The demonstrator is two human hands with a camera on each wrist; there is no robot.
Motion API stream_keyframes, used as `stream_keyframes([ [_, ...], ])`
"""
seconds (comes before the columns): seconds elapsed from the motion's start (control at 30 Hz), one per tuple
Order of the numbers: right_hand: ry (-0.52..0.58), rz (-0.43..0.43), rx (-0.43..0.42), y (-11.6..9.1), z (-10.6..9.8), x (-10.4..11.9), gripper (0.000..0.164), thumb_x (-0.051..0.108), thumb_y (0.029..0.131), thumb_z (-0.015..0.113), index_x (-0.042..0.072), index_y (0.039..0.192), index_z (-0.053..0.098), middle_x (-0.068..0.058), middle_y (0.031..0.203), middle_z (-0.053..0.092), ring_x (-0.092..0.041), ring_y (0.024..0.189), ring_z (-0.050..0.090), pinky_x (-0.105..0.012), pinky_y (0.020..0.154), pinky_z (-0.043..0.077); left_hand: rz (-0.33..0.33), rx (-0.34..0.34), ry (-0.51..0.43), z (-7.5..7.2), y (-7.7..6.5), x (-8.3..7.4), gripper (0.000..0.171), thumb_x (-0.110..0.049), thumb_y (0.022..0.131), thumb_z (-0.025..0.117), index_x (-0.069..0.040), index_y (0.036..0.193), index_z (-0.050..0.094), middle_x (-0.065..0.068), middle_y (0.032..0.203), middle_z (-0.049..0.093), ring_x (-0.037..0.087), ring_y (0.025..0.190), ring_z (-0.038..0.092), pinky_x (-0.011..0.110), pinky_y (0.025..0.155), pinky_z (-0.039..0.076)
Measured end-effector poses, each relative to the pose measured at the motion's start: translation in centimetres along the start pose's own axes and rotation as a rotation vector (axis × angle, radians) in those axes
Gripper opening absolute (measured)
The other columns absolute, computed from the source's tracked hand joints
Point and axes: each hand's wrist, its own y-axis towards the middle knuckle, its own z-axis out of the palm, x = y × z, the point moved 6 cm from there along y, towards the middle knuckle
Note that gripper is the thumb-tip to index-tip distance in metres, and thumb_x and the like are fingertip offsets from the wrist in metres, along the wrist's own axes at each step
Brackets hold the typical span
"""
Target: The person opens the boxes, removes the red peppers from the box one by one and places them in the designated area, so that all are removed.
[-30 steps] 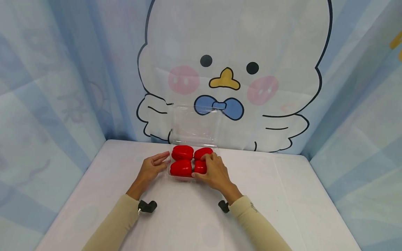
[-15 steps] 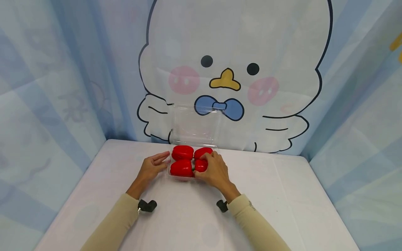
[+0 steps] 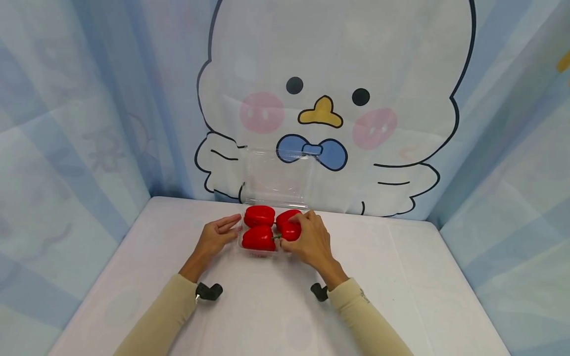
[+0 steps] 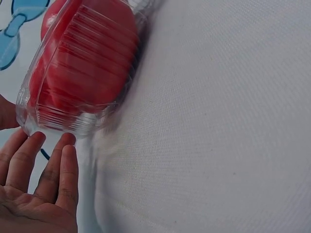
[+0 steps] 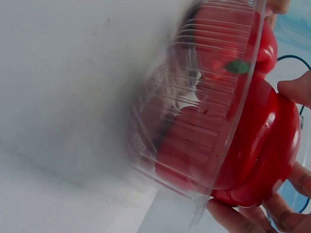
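Partly covered by the right hand (image 3: pixel 313 242), the far-right red pepper (image 3: pixel 285 216) shows incompletely, and the right wrist view cuts off that hand. Its thumb and fingers grip the near-right pepper (image 3: pixel 291 231), which sits at the near right of the clear box (image 3: pixel 257 253), partly above the rim. The left hand (image 3: pixel 216 237), fingers nearly straight, touches the box's left end. On the far side stands the open lid (image 3: pixel 276 173). A mark on the right sleeve (image 3: pixel 369 316) is too small to read.
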Motion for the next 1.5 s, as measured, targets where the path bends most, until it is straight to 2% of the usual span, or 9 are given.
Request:
stream_keyframes([
  [0.27,0.061,-0.029,-0.059,-0.3,-2.0,0.4,0.058,0.036,0.075,0.091,0.014,0.126,0.072,-0.009,0.121,0.062,-0.028,0.118,0.059,-0.051,0.092,0.065,0.003,0.016,-0.021,-0.2,0.0,0.2,0.056,-0.006,0.103,0.068,-0.013,0.157,0.053,0.008,0.162,0.054,0.03,0.143,0.06,0.034,0.112,0.05],
  [0.67,0.084,-0.011,-0.121,0.7,-4.4,-0.9,0.057,0.035,0.079,0.088,0.014,0.129,0.07,-0.011,0.123,0.061,-0.031,0.12,0.059,-0.053,0.094,0.065,0.008,0.033,-0.035,-0.5,-0.2,0.3,0.057,-0.007,0.103,0.067,-0.012,0.158,0.052,0.008,0.162,0.053,0.031,0.142,0.06,0.031,0.11,0.051],
  [1.0,0.098,0.018,-0.167,1.1,-6.1,-2.8,0.059,0.034,0.081,0.088,0.01,0.131,0.068,-0.014,0.13,0.061,-0.034,0.124,0.058,-0.056,0.096,0.063,-0.001,0.024,-0.025,-0.9,-0.3,0.4,0.057,-0.009,0.103,0.068,-0.014,0.158,0.052,0.007,0.162,0.053,0.029,0.142,0.061,0.031,0.111,0.05],
  [1.5,0.113,0.12,-0.191,2.2,-6.4,-7.1,0.06,0.031,0.084,0.086,0.008,0.135,0.064,-0.018,0.136,0.057,-0.037,0.129,0.055,-0.06,0.099,0.062,-0.001,0.022,-0.027,-1.1,-0.6,0.2,0.057,-0.007,0.103,0.068,-0.012,0.157,0.053,0.008,0.161,0.054,0.028,0.142,0.061,0.029,0.11,0.051],
])
